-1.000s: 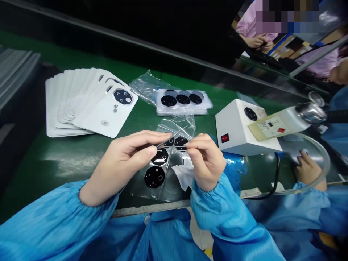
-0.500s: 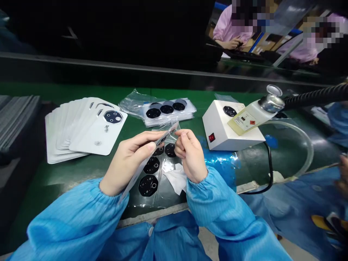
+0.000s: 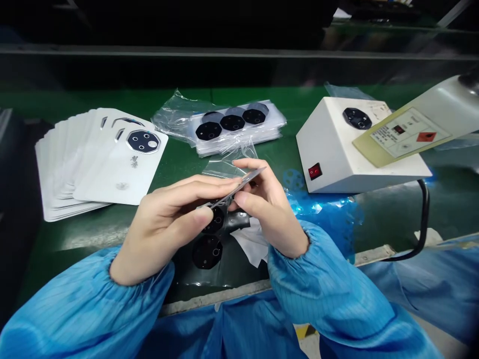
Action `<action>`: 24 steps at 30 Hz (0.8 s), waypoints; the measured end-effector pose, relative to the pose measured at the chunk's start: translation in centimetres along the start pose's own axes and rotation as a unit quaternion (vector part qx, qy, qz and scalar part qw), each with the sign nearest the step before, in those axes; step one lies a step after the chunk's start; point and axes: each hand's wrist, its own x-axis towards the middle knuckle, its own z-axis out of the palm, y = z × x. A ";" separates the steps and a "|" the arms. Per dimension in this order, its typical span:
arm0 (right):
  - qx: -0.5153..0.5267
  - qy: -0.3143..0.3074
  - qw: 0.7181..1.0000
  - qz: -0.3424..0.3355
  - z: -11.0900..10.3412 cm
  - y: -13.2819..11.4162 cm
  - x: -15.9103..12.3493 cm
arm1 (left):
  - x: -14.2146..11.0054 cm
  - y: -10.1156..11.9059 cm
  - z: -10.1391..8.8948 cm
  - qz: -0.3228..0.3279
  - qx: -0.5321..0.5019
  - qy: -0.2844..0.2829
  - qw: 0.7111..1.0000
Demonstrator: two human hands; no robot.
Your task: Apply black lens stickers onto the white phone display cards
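- The left hand (image 3: 168,224) pinched a thin flat card (image 3: 247,179), seen almost edge-on, between thumb and fingers; the grip was narrow, with the fingers laid along its length.
- The right hand (image 3: 271,209) closed on the same card from the other side, thumb and bent fingers held narrow; how much of its weight each hand bore could not be told.
- The card hung between the hands, over a clear plastic sheet (image 3: 194,279) carrying black eight-sided stickers (image 3: 207,252); the hands hid part of the sheet, so any contact with it could not be told.
- A narrow pinch seemed right for so thin a piece; it left most of the flat faces uncovered, and low, steady hands suited such fine handling.
- A white wipe (image 3: 252,244) lay just beside the stickers, near the right hand; blue sleeves (image 3: 322,284) came in from the near edge.
- Farther off lay a fanned stack of white cards (image 3: 112,174) and a pile of sheets with black stickers (image 3: 232,122); a white box (image 3: 329,159) with a red switch (image 3: 315,172) stood on the green bench (image 3: 93,234).
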 end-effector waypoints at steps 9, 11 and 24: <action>-0.025 0.006 0.999 -0.023 0.1 0.2 -0.1 | -0.1 0.4 -0.2 -0.020 -0.019 -0.012 1.000; -0.029 0.006 0.999 -0.029 0.1 0.2 -0.1 | -0.1 0.4 -0.2 -0.018 -0.017 -0.016 1.000; -0.055 0.026 0.997 -0.048 0.6 0.1 0.0 | -0.3 0.6 -0.2 0.016 0.076 -0.018 0.997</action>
